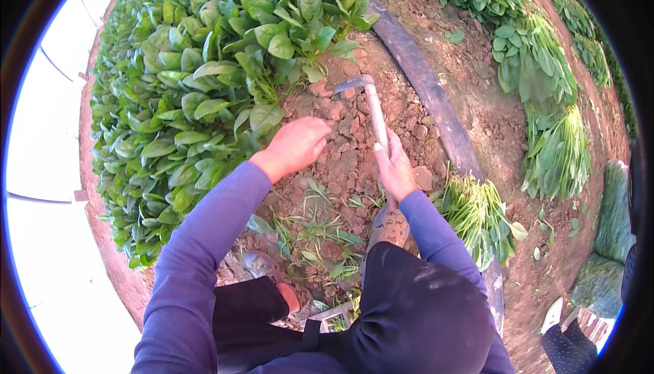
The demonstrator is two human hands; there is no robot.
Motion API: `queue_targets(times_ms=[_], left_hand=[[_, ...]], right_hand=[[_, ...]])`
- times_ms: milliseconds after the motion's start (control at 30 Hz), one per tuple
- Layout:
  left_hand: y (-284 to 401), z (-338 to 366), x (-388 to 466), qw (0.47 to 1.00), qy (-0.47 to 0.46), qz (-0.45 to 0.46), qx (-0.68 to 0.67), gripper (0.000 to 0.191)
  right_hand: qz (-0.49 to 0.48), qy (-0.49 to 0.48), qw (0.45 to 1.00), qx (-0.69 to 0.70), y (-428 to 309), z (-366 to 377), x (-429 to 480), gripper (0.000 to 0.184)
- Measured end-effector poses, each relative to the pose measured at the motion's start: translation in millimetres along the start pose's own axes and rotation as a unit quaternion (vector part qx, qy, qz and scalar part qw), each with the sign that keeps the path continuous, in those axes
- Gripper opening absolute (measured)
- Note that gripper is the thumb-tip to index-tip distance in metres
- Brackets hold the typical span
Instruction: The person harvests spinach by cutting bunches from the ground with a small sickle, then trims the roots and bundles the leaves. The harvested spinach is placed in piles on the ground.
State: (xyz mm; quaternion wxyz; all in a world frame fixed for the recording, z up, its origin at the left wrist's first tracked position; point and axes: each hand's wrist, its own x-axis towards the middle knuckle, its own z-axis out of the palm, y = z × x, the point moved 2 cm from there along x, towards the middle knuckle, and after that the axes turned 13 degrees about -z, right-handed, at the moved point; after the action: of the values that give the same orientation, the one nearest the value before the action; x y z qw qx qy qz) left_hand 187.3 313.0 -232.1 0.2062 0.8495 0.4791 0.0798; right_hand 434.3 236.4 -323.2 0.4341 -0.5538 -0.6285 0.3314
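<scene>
My right hand (394,165) is closed around the wooden handle of a small sickle (376,113). Its curved metal blade points left, over bare clods of soil. To the left, my left hand (296,145) hangs over the soil with its fingers curled; whether anything lies inside them is hidden. Just beyond it stands a dense bed of leafy green plants, likely spinach (204,83). A cut bunch of the same greens (475,215) lies beside my right forearm, its pale stems upward in the picture.
A dark flat strip (424,77) runs along the soil on the right. More cut bunches (557,149) lie beyond it, near filled green bags (600,279). Loose leaves and stems (317,231) are scattered between my feet. Part of another person's dotted clothing (569,343) shows at lower right.
</scene>
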Motion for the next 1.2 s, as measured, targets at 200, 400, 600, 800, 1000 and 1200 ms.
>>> queue_targets(times_ms=[200,400,600,800,1000,1200], left_hand=[[-36,-1,95,0.945,-0.081,0.012,0.318,0.035],[-63,-9,154,0.74,-0.119,0.1,0.655,0.05],[-94,-8,173,0.71,-0.104,0.061,0.693,0.046],[-111,-15,175,0.799,-0.057,0.019,0.598,0.028],[-122,-17,153,0.822,-0.031,-0.018,0.568,0.024],[-118,-25,156,0.836,-0.112,-0.06,0.533,0.031]], right_hand=[[0.136,-0.027,0.986,0.092,-9,28,69,0.068],[0.127,-0.019,0.986,0.104,3,54,103,0.067],[0.112,-0.068,0.989,0.063,-2,70,122,0.066],[0.086,-0.041,0.991,0.092,-3,82,128,0.066],[0.092,-0.073,0.991,0.066,-9,82,96,0.07],[0.129,-0.1,0.982,0.094,-19,63,84,0.071]])
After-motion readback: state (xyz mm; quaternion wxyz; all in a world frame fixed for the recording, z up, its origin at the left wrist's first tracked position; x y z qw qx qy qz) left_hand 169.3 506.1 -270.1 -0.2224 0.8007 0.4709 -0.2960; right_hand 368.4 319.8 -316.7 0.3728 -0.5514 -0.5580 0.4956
